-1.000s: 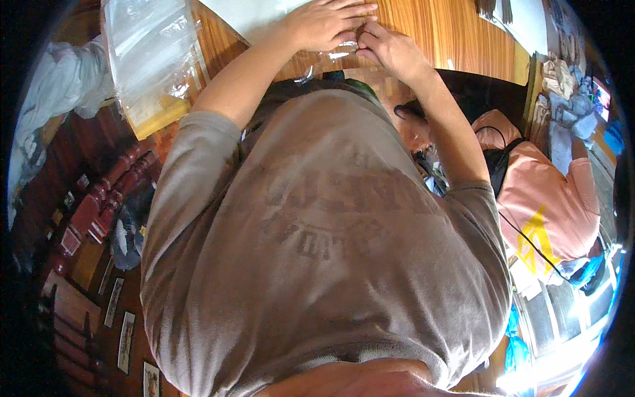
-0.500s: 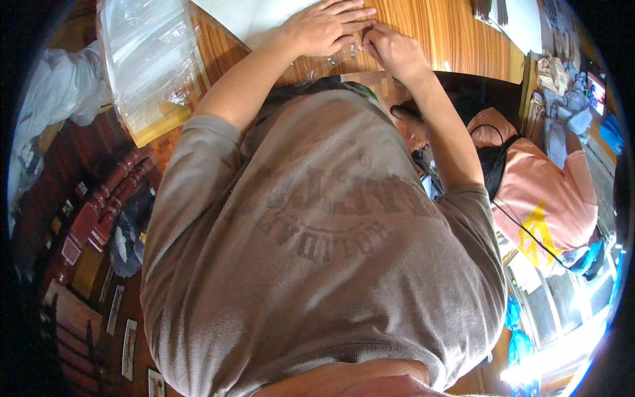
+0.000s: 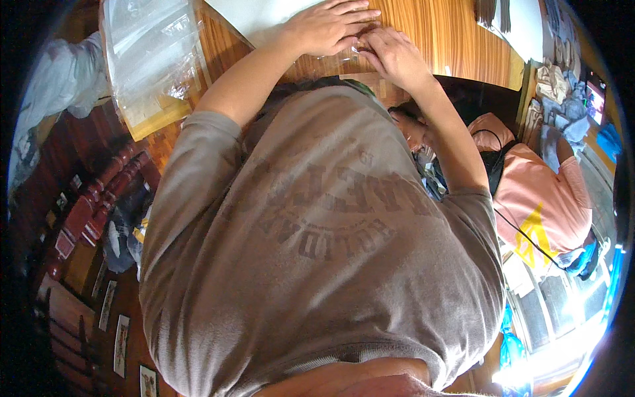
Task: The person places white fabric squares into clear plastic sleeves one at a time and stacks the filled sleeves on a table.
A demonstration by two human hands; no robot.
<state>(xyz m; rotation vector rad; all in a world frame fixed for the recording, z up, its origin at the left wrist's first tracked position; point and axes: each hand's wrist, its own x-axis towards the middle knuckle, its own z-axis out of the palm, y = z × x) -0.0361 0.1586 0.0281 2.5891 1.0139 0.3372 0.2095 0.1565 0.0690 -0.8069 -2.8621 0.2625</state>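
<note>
My left hand lies flat on the wood-grain table, palm down with its fingers stretched to the right. Close beside its fingertips is my right hand, its thumb and fingers bent in a loose pinch at the edge of some clear plastic. Only shiny glints of this plastic show at the table's near edge, under and between the hands. A white sheet spreads on the table beyond my left forearm.
A stack of clear plastic sleeves sits at the table's left end. Dark strips lie on a white surface at the far right. To my right is a person in a pink shirt, near piled cloth pieces.
My right hand has opened its pinch slightly, with the fingers lifting and the thumb drawing a little apart. My left hand stays flat, shifted very slightly right.
</note>
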